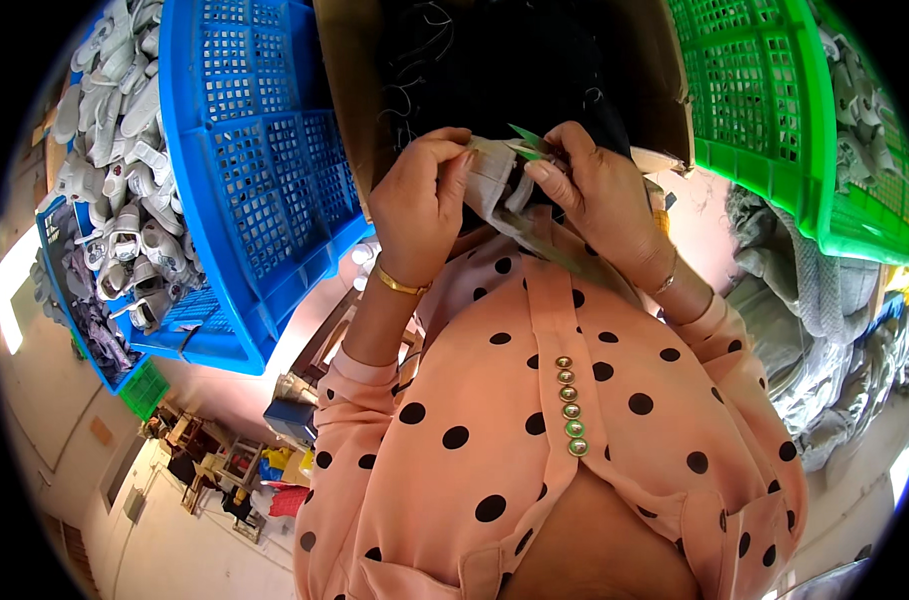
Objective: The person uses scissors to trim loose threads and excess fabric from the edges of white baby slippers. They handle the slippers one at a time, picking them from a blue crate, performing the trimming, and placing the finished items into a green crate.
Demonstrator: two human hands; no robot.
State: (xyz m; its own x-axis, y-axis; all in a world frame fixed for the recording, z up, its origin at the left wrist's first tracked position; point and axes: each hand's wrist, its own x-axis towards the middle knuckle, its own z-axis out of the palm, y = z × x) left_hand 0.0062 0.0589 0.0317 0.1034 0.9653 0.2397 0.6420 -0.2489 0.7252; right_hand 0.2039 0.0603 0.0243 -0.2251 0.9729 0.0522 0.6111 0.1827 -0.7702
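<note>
My left hand (419,205) is closed, its thumb and fingers pinching the edge of a pale grey fabric shoe upper (489,185). The upper hangs in front of my chest, its lower end drooping between my hands. My right hand (604,195) is closed on slim green thread snips (526,147), whose pointed ends reach left over the upper's top edge. Part of the snips is hidden by my fingers. Beyond both hands opens a cardboard box (349,120) with a dark inside and loose white threads.
At left stands a blue plastic crate (249,140), beside a heap of white and grey shoe uppers (124,200). A green crate (754,110) stands at right, with more uppers (854,110) behind it. Grey bundled material (814,320) lies below the green crate.
</note>
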